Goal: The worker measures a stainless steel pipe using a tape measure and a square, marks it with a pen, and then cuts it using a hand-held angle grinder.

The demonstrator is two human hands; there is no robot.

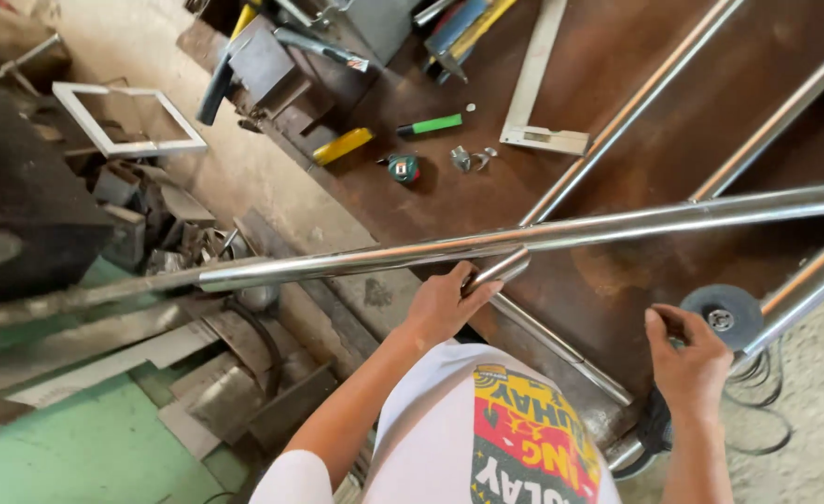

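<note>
While gripping: hands (445, 303) on steel tube (498, 269).

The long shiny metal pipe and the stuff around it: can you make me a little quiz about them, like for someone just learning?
1. True or false: the left hand grips a short shiny metal tube just under the long shiny metal pipe.
2. What does the right hand touch? A) the round grey grinder disc B) a red bucket C) a wooden broom
3. Fill in: on the rusty brown steel table lies a marker with a ____ body.

Key: 1 true; 2 A; 3 green.
</note>
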